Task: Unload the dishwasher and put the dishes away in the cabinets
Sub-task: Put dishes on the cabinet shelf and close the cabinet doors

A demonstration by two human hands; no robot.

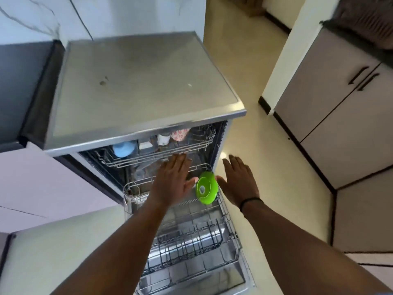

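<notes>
- The green bowl (207, 187) is bright lime plastic, round, with a pale mark at its centre.
- It stands on edge at the lower rack's (225, 211) right back corner, its ringed face turned leftward.
- The left hand (173, 179) and the right hand (239, 180) flank it, fingers straight, gripping nothing.

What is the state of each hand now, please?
Left hand: open, fingers straight, thumb beside the green bowl, gripping nothing.
Right hand: open, fingers straight, beside the green bowl, holding nothing.
</notes>
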